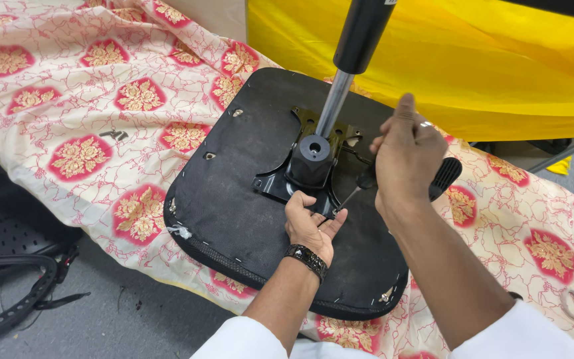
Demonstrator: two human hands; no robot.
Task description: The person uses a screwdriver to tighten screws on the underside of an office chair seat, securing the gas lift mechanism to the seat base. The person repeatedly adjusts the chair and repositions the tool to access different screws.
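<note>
An upturned black chair seat (234, 193) lies on a patterned cloth. A black metal mechanism plate (300, 166) is fixed at its middle, with a gas lift cylinder (347, 60) rising from it. My left hand (310, 226) rests flat on the seat at the plate's near edge, fingers against the metal. My right hand (403, 156) is closed around a screwdriver (360, 186), whose thin shaft points down-left to the plate near my left fingers. A black lever handle (445, 176) sticks out to the right behind my right hand.
The cream and red floral cloth (88, 113) covers the table. A few loose screws (113, 134) lie on it at left. Yellow fabric (466, 60) lies behind. A black strap (14, 299) sits on the grey floor at lower left. A metal ring (573, 304) lies at right.
</note>
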